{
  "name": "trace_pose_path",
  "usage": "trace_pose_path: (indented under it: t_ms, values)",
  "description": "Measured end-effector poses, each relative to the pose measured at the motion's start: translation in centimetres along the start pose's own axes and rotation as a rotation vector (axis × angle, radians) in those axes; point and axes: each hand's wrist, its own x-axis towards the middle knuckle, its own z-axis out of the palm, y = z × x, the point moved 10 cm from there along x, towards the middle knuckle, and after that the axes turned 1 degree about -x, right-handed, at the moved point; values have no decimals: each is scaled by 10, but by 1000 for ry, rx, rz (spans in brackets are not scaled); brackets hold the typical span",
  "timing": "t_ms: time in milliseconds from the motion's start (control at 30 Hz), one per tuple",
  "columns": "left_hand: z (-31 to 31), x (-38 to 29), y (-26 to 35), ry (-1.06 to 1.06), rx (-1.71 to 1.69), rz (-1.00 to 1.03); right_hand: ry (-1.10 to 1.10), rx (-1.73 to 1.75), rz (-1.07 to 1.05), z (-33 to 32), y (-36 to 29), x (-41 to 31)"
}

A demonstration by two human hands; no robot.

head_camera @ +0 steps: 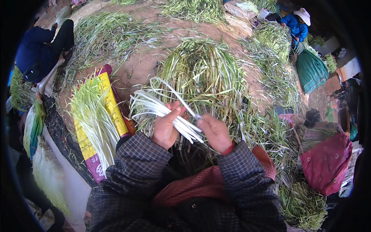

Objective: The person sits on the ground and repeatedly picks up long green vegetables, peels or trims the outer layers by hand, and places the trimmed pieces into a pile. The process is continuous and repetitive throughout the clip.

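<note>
My left hand [166, 127] is closed around a small bundle of long white chive-like stalks [150, 102], with their cut-looking ends pointing down to the right. My right hand [215, 130] pinches the end of one single stalk [179, 97], which arches up and back over the bundle. Something small and greyish shows at the right fingertips, too blurred to name. Beneath both hands spreads a large heap of green and yellowed leaves [203, 66]. To the left, a neat row of pale-green and white stalks [94, 116] rests on a yellow and purple printed sack [111, 101].
One person in dark clothes [40, 52] sits at far left; another in a blue jacket [298, 26] is at upper right. A green sack [311, 71] and a maroon cloth bundle [327, 165] stand right. More stalks [49, 177] lie on a pale sheet [74, 185] at lower left.
</note>
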Motion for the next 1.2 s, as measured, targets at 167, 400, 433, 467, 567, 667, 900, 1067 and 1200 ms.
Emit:
trace_pose_path:
  t_ms: [167,400,433,467,567,667,900,1067,1200]
  values:
    - [-1,6,6,0,-41,4,-200,-174,-81,16,-24,-18]
    - [-6,19,34,55,-78,94,-652,-359,-178,28,2,-101]
    - [-4,19,31,25,-77,88,-408,-413,-251,10,-4,-88]
    - [0,17,26,-7,-72,55,-311,-281,-45,-5,13,-77]
    - [12,16,-16,-84,-89,-128,-179,443,185,18,32,-39]
    - [16,20,-16,-127,-165,-159,-576,676,208,82,6,-47]
    - [66,33,93,-312,47,219,-1007,369,112,21,-6,-120]
    - [99,16,118,-486,98,322,-354,-436,345,-102,97,-29]
    - [48,36,21,-165,96,-206,261,213,602,-171,175,18]
